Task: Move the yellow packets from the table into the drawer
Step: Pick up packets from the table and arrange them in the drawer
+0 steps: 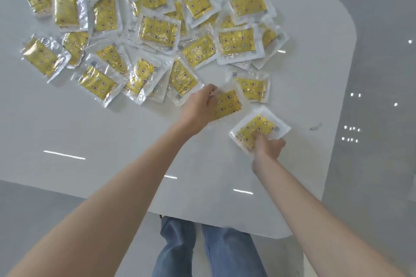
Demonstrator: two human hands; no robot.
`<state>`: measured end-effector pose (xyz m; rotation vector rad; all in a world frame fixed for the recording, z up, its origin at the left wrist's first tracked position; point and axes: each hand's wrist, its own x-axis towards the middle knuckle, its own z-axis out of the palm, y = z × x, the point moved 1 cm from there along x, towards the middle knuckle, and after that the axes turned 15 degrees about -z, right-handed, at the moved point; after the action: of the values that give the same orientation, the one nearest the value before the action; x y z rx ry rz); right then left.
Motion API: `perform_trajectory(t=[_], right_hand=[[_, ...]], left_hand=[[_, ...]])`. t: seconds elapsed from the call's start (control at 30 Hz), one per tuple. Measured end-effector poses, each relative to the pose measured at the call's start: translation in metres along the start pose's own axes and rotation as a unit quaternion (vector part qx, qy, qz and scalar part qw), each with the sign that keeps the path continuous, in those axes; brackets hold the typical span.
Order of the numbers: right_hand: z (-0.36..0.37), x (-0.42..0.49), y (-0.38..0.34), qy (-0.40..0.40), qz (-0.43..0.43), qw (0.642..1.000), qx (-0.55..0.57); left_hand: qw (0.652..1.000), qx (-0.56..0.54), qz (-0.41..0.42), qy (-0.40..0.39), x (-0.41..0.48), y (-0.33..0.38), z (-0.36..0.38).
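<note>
Glossy white tabletop (112, 130) beneath a heap of flat yellow foil packets (157, 31) in clear wrap. Beside the heap, left hand (198, 108) fingers (210, 90) curled over one patterned packet (228, 103), right hand (269, 145) pinching a white-bordered packet (258, 126). Probably light, limp, slippery: grip sealed borders.

A single wide-angle view from the person's head looks steeply down, almost straight onto the counter (112, 130). It faces forward over the near edge, with the person's legs (225, 252) showing below that edge at the bottom. Both forearms run up from the lower corners, and the left hand (198, 110) and right hand (269, 147) sit near mid-frame at arm's reach. The packets (157, 31) fill the upper left, farther off. The lens bends the counter's edges, and floor (382, 29) shows on the right.
</note>
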<state>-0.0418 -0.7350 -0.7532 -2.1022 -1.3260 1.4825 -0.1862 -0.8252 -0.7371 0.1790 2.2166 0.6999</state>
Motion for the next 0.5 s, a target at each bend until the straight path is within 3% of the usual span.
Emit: perform_trajectory(t=[0.2,0.5], right_hand=[[-0.007,0.03,-0.012,0.019,0.032,0.998,0.058],[-0.001,0.045,-0.021,0.024,0.086,0.993,0.078]], left_hand=[[0.986,0.123,0.104,-0.033,0.043,0.068,0.025],[0.959,0.248,0.136,0.0,0.082,0.087,0.053]])
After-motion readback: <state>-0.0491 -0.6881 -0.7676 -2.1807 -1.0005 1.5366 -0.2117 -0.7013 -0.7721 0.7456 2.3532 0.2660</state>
